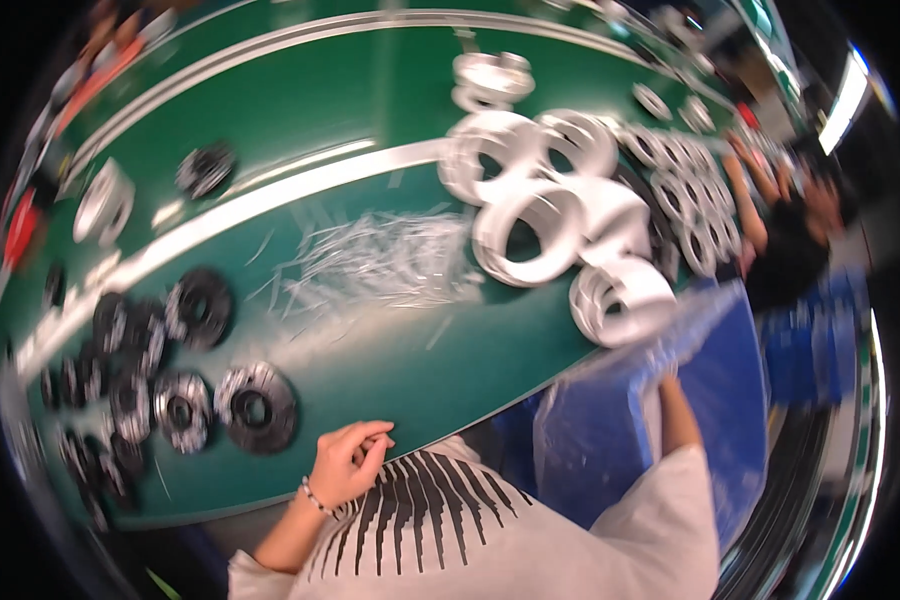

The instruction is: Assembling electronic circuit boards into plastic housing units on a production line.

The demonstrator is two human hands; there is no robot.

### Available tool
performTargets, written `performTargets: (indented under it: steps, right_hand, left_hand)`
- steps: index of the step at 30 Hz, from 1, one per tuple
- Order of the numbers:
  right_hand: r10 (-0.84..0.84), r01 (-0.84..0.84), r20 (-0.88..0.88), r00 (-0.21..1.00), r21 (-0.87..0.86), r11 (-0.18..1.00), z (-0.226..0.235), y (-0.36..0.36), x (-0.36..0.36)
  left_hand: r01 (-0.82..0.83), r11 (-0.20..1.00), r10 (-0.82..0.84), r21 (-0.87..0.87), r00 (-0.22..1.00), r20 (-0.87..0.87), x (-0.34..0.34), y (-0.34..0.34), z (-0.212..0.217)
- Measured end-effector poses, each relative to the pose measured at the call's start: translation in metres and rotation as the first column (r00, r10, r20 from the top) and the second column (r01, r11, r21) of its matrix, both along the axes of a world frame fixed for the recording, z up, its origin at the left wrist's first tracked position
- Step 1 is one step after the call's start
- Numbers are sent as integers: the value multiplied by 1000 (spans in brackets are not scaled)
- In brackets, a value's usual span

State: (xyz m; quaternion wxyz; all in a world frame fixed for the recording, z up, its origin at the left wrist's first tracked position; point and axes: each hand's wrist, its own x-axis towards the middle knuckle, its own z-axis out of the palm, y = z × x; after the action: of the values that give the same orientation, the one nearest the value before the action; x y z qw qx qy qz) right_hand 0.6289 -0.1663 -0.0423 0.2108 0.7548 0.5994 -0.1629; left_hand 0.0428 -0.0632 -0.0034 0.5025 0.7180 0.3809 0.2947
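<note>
My left hand (350, 462) rests at the near edge of the green table (420, 370) with its fingers curled in, and nothing shows in it. The nearest things to it are black rolls (255, 405) just to its left. My right hand (667, 378) reaches out to the clear plastic liner (610, 400) of a blue bin (730, 390) beside the table. Motion blur and the plastic partly hide that hand, so its grip is unclear. White rolls (530, 235) lie stacked on the table beyond the bin.
A heap of thin white strips (380, 262) lies mid-table. More black rolls (130, 350) crowd the left side, and rows of white rolls (695, 200) run to the far right. Another person (795, 240) works at the right end. A pale stripe (270, 195) crosses the table.
</note>
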Motion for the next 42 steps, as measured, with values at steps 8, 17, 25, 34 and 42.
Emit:
performTargets:
  steps: [8,17,25,34,42]
  right_hand:
    - [86,-81,-59,995,95,992,-37,22,-50]
    - [-131,179,-218,967,220,959,137,-19,-108]
    - [-392,60,197,899,830,554,221,-46,-146]
    - [357,979,-919,171,198,42,105,-35,-362]
    - [537,634,-343,-771,-492,596,21,57,-366]
  left_hand:
    - [-107,994,106,18,993,54,-8,-16,-1]
    - [221,913,-184,343,973,-137,-77,76,117]
    - [318,615,414,722,648,-639,-39,324,78]
    - [-178,828,547,531,465,-696,-45,395,25]
    - [50,824,453,564,540,-709,-38,424,5]
